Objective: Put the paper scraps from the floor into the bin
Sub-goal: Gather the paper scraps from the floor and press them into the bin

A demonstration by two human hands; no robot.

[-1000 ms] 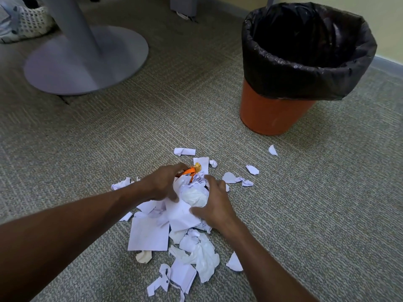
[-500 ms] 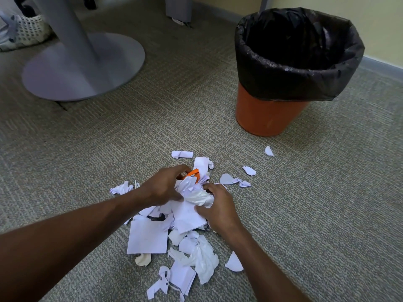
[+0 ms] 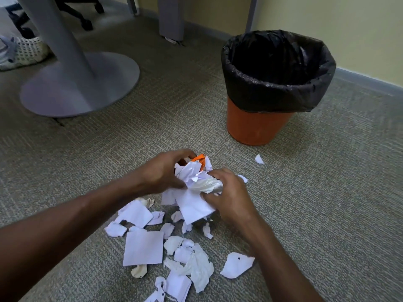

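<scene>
Fingers of the left hand are curled over the far left side of a bundle of scraps, and those of the right hand are curled round its right side, so the bundle is clamped between both hands. The carpeted floor is noted first, then the round desk base at far left and the orange bin, lined with a black bag, standing upright at far right, well apart from the hands. The bundle is held low over the pile, white paper with an orange wrapper showing at its top. Loose scraps are spread on the floor near the forearms: a square sheet, a holed piece, and one small scrap lying alone just in front of the bin. Progress is judged early: no paper can be made out in the bin's dark interior, one handful is gathered but not yet carried over, and most of the litter is left on the floor. Against the frame half a second ago, the bundle has been raised off the pile and compacted, scraps formerly under it are exposed, and the view has been tilted up, so that the bin sits lower in frame.
</scene>
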